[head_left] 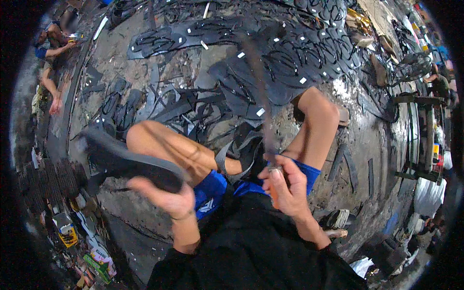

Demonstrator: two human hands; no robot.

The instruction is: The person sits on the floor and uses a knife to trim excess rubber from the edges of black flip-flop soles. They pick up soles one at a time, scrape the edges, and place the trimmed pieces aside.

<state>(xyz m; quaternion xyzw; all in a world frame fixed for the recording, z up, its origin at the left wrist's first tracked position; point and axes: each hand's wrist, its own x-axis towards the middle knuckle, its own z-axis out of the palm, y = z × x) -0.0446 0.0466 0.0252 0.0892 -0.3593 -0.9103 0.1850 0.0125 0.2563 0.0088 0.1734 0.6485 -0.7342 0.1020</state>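
Note:
My left hand (169, 199) grips one end of a black rubber sandal sole (137, 166), with the thumb stretched along it. The sole points away to the left, its pale cut edge showing and its far end smeared by motion. My right hand (290, 189) is closed round the orange handle of a knife (274, 191). Its long, thin blade stands up and away from me, blurred, apart from the sole. Between my bent knees lie curled black rubber strips (241, 147). Beyond them, many black thong sandals (285, 65) with small white tags lie in rows.
Black rubber offcuts (181, 104) litter the dirty floor ahead. More sandals (121, 106) lie at the left. A person (53, 48) sits at the far left. A low wooden bench (420, 137) stands at the right. Coloured packets (99, 263) lie at the lower left.

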